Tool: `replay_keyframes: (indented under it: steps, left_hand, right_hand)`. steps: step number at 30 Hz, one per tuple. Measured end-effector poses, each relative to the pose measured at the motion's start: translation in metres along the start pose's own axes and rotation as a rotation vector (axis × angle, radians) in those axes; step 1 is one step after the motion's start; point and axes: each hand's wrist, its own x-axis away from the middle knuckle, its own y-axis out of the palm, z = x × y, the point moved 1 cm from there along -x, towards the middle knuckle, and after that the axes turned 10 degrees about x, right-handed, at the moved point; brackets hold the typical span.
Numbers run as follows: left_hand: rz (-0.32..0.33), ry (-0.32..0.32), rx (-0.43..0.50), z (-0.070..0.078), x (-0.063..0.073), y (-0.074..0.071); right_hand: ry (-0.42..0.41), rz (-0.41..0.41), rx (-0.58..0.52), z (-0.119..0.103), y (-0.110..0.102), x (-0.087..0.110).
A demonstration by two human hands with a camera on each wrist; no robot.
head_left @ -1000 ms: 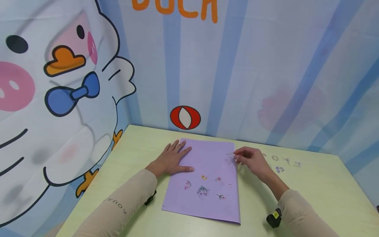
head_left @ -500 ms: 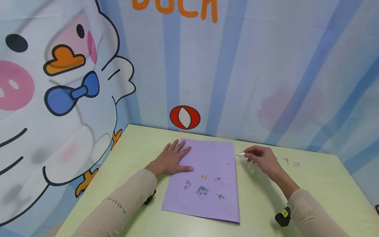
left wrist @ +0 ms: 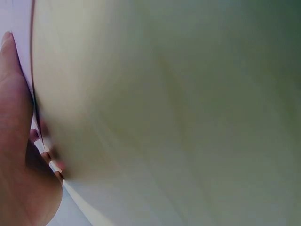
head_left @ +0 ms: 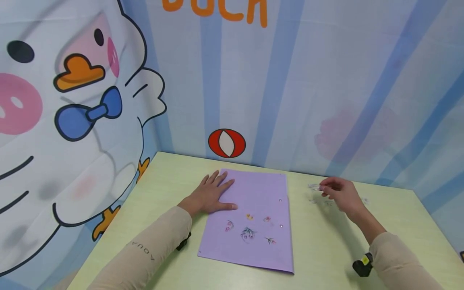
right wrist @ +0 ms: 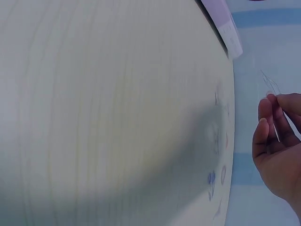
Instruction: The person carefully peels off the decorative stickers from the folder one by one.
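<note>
My left hand [head_left: 211, 195] lies flat with spread fingers on the upper left edge of a purple folder [head_left: 253, 191]. Its thumb [left wrist: 8, 59] reaches onto the purple surface in the left wrist view. Flower stickers, including a green bouquet [head_left: 248, 233], a yellow bloom [head_left: 249, 216] and a pink sprig [head_left: 229, 226], are on the folder's lower half. To the right of the folder, my right hand [head_left: 340, 196] pinches a thin clear sticker [head_left: 313, 187] between thumb and forefinger, raised over the table. The right wrist view shows this see-through piece [right wrist: 270, 82] edge-on at the fingertips.
Several small clear stickers [head_left: 328, 203] lie on the pale table [head_left: 319, 249] beneath and behind the right hand, one with purple petals [right wrist: 211, 179]. Two round snaps [head_left: 281, 226] sit along the folder's right side. A duck-print cloth [head_left: 232, 88] hangs behind the table.
My right hand has moved right, from the folder's right edge out over the loose stickers, with the clear sticker still pinched. The left hand and the folder have stayed put.
</note>
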Motion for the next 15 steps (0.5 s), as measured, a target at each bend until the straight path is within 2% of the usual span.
replay_keyframes:
  steps: [6, 15]
  left_hand:
    - [-0.004, -0.003, 0.011, 0.001, 0.0, -0.001]
    - [-0.008, -0.002, 0.001, 0.002, 0.0, -0.001]
  right_hand:
    - [0.044, 0.03, 0.026, 0.013, -0.014, 0.007]
    - [0.131, 0.065, 0.072, 0.05, -0.036, 0.02]
